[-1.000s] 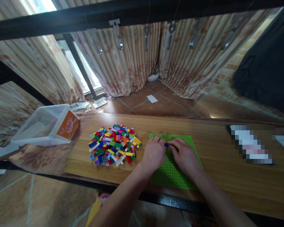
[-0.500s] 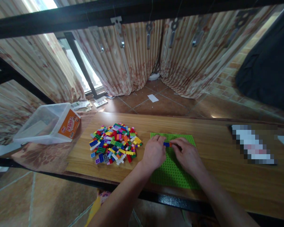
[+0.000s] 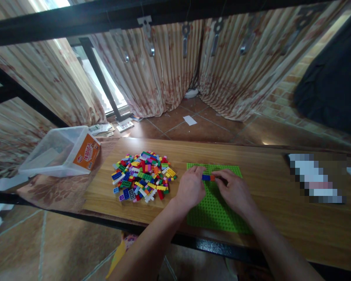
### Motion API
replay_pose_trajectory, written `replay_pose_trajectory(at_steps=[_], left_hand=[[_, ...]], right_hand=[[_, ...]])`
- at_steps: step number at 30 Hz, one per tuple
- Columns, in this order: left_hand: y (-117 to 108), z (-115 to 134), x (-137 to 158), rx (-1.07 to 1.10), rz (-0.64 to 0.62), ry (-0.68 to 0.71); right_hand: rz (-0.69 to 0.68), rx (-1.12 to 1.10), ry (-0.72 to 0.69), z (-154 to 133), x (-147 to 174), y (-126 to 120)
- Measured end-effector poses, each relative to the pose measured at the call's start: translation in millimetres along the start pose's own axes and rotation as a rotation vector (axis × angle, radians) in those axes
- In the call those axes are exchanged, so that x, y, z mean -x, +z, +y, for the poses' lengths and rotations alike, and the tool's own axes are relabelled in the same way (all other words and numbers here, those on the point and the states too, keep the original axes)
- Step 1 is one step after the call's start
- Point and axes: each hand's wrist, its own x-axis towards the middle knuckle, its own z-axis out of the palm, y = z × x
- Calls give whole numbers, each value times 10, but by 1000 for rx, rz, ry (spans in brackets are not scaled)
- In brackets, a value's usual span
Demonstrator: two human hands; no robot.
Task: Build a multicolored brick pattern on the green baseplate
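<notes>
Over the far part of a green studded baseplate (image 3: 215,216), both my hands meet at a short row of toy bricks. My left hand (image 3: 191,187) is closed, its fingertips on the left end of a blue brick (image 3: 206,177). An orange brick (image 3: 212,178) adjoins the blue one on the right. Thumb and forefinger of my right hand (image 3: 233,192) pinch at the orange brick's right end. The fingers partly cover both ends of the row, and I cannot tell whether it is pressed onto the studs.
Left of the baseplate lies a heap of mixed coloured bricks (image 3: 143,175) on the wooden board (image 3: 269,210). A clear plastic bin (image 3: 52,152) with an orange label stands farther left. Toward the right edge is a flat, pixelated object (image 3: 314,178).
Slightly more of the blue and orange bricks shows between my hands, as the right fingers have shifted a little to the right. The left hand stays nearly in place.
</notes>
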Motion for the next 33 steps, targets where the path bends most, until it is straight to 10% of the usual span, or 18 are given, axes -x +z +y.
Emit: replay_pose_trajectory(at_steps=[26,33], left_hand=[[42,-13,-19,102,33,-19],[-299,-227,-135,63,5,16]], right_hand=[[40,-54,50,46,4,45],[25,11,17,22,14,24]])
